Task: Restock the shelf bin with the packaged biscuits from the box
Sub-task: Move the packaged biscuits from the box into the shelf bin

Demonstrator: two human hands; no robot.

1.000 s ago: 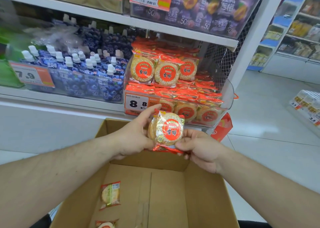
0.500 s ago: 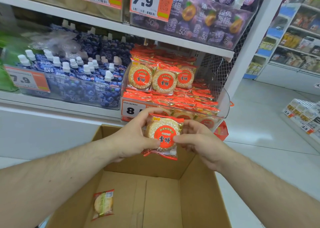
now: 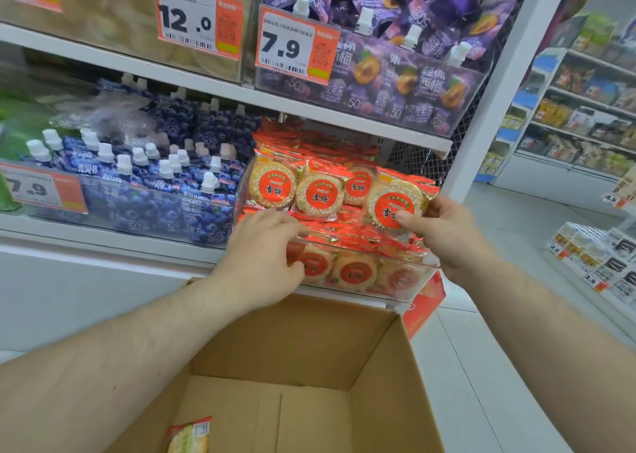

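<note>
I see the right hand point(image 3: 444, 236) pinching one biscuit packet point(image 3: 395, 201), thumb across its red round label and fingers curled behind; this grip is firm on the packet. The packet stands upright at the right end of the standing front row in the clear shelf bin point(image 3: 418, 284), touching the neighbouring upright packet point(image 3: 358, 187) on its left.

The left hand point(image 3: 265, 256) lies on the left part of the bin, fingers bent over the flat-lying packets point(image 3: 347, 236) and the bin's front wall. I cannot tell if this grip has hold of a packet or only presses on the stack.

The bin sits on the middle shelf point(image 3: 103, 232), packed with red-and-gold biscuit packets, some flat, some upright. Just left of it stands a bin of blue spouted pouches point(image 3: 165, 191) with a 7.9 price tag point(image 3: 38, 189).

On the shelf above, purple pouches point(image 3: 406, 74) sit behind another 7.9 tag point(image 3: 296, 48).

Near me, below the bin, the cardboard box point(image 3: 389, 377) stands open. One biscuit packet lies on its floor at the near left point(image 3: 189, 435), partly cut off by the frame edge.
</note>
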